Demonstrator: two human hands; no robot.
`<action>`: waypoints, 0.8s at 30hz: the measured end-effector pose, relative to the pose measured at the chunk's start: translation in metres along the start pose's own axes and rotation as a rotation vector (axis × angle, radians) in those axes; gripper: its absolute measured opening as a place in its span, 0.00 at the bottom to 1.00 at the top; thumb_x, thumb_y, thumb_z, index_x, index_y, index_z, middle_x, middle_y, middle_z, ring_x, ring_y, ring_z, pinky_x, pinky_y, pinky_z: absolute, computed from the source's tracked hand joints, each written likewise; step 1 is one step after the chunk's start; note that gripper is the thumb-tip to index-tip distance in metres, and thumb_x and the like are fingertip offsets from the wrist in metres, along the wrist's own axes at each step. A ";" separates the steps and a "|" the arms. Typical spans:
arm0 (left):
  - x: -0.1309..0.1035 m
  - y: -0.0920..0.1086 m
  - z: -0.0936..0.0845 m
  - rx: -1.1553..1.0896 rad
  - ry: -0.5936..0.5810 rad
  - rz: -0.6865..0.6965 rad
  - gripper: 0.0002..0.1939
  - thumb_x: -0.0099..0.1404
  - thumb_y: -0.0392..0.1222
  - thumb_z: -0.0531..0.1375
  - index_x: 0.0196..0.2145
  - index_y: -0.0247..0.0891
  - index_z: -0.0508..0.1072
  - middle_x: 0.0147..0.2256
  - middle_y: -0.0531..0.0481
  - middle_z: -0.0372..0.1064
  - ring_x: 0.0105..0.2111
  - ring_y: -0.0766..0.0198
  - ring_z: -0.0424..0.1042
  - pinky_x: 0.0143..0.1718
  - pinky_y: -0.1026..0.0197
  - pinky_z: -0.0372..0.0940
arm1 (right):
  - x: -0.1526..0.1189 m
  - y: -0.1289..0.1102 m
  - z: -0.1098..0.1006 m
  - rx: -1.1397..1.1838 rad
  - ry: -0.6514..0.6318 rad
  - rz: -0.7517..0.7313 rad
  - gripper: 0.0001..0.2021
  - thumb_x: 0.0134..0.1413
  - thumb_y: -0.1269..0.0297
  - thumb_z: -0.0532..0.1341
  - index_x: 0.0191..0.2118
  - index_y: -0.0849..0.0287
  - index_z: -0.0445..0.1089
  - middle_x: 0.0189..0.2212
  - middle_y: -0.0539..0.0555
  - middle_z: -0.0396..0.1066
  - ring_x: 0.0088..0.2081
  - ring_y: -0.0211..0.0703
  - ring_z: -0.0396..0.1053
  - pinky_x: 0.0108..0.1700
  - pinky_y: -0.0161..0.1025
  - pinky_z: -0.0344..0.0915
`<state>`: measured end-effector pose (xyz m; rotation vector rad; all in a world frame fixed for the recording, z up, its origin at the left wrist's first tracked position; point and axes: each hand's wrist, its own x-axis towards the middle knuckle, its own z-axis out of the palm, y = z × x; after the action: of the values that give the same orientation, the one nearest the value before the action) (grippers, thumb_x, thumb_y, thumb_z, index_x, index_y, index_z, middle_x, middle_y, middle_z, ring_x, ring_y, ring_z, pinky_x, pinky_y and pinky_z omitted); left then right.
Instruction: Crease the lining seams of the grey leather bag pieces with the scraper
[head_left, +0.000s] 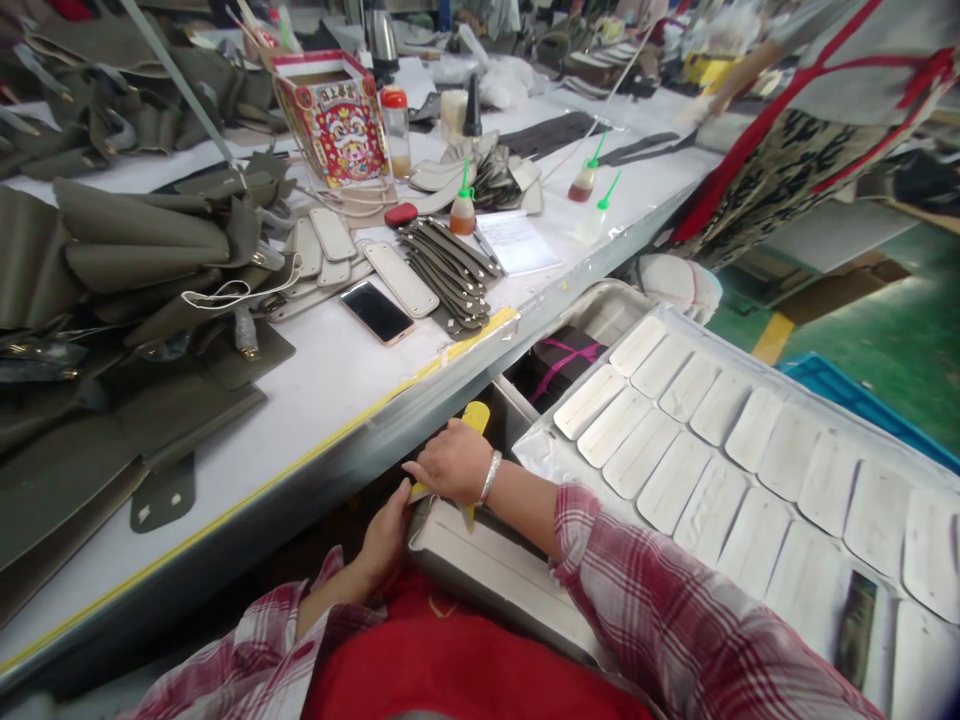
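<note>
In front of my red apron, below the table edge, my two hands are close together. My right hand (454,462), with a silvery bracelet at the wrist, is closed around a flat yellow strip-like thing (476,415) whose rounded end sticks out above the fist. More yellow shows below the hand; its exact kind is unclear. My left hand (386,535) is curled beside it, thumb up, its fingers mostly hidden; what it grips cannot be made out. Just under both hands lies a long pale box-like piece (502,570) with a dark side.
On the white table (300,365) lie a phone (377,312), dark strips (450,270), olive bag pieces (142,230) and green-tipped bottles (463,212). At right, a tray (540,450) holds rows of pale rounded panels (645,455). Another person (817,130) stands beyond.
</note>
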<state>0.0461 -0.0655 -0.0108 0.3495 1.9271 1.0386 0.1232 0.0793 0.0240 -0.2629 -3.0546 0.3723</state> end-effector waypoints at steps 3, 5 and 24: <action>0.002 -0.001 -0.004 0.134 0.012 0.064 0.22 0.61 0.51 0.49 0.42 0.34 0.73 0.42 0.45 0.72 0.49 0.52 0.66 0.50 0.56 0.59 | 0.000 0.000 -0.001 0.006 0.004 -0.001 0.26 0.62 0.53 0.44 0.26 0.61 0.73 0.25 0.55 0.73 0.27 0.40 0.66 0.35 0.42 0.48; 0.006 -0.004 -0.005 0.192 0.002 0.079 0.21 0.62 0.50 0.49 0.44 0.35 0.72 0.44 0.45 0.72 0.51 0.52 0.64 0.52 0.54 0.57 | -0.001 0.001 0.000 0.015 0.006 0.007 0.25 0.62 0.54 0.45 0.26 0.61 0.72 0.25 0.55 0.73 0.27 0.40 0.66 0.35 0.42 0.48; 0.018 -0.003 -0.005 0.386 -0.243 0.387 0.21 0.62 0.42 0.44 0.49 0.38 0.66 0.48 0.50 0.68 0.50 0.60 0.65 0.52 0.60 0.57 | -0.022 -0.007 0.002 -0.011 -0.028 0.214 0.24 0.63 0.55 0.43 0.26 0.59 0.70 0.25 0.53 0.72 0.28 0.41 0.67 0.34 0.41 0.48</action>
<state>0.0322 -0.0598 -0.0225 1.0514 1.8688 0.8071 0.1435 0.0680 0.0227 -0.5927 -3.0640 0.3726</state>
